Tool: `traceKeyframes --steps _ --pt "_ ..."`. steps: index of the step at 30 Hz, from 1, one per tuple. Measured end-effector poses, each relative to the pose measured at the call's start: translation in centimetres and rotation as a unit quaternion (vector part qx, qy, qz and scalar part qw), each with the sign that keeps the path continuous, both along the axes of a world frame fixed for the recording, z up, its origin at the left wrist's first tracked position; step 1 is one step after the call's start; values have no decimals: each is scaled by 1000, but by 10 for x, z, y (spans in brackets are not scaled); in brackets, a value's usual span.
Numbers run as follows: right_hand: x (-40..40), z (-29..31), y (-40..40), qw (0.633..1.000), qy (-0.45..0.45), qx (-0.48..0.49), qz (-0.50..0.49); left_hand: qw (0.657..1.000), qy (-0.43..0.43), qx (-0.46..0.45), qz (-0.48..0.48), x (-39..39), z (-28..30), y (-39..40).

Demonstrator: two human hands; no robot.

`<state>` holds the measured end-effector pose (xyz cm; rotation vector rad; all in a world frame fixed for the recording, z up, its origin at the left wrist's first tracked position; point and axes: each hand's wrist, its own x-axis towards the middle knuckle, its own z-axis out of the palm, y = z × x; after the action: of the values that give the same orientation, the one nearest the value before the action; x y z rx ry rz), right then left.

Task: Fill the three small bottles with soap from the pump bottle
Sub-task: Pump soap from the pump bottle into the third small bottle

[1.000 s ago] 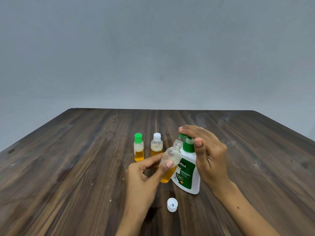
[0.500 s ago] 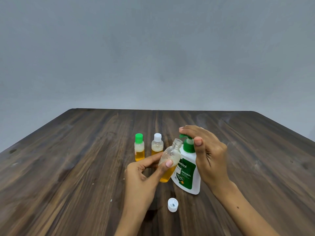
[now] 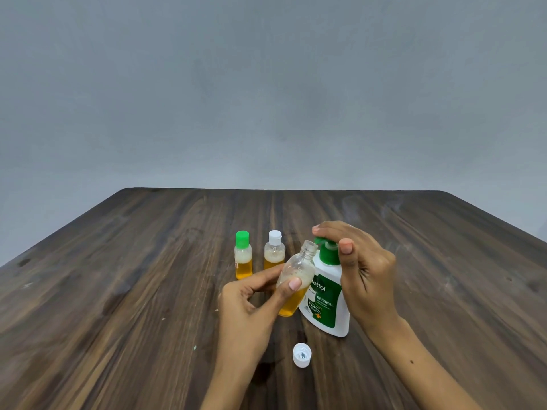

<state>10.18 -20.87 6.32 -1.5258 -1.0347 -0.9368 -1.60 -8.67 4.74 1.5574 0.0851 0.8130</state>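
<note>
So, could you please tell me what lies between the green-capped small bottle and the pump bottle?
In the head view, the white-capped small bottle and the open bottle in the left hand lie between the green-capped bottle and pump bottle.

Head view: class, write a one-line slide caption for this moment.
Left hand tilts an uncapped small bottle at the pump bottle nozzle, right hand on the pump.

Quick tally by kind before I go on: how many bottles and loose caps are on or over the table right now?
Small bottles: 3 (green-capped bottle, white-capped bottle, open bottle held by the left hand)
Pump bottle: 1, under the right hand
Loose white cap: 1
Total: 5
</note>
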Motion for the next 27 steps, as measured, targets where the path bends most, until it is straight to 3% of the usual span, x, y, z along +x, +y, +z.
traceKeyframes --steps 27 --pt "-1 2 -1 1000 -9 -7 -6 1000 13 -1 3 0 1 -4"
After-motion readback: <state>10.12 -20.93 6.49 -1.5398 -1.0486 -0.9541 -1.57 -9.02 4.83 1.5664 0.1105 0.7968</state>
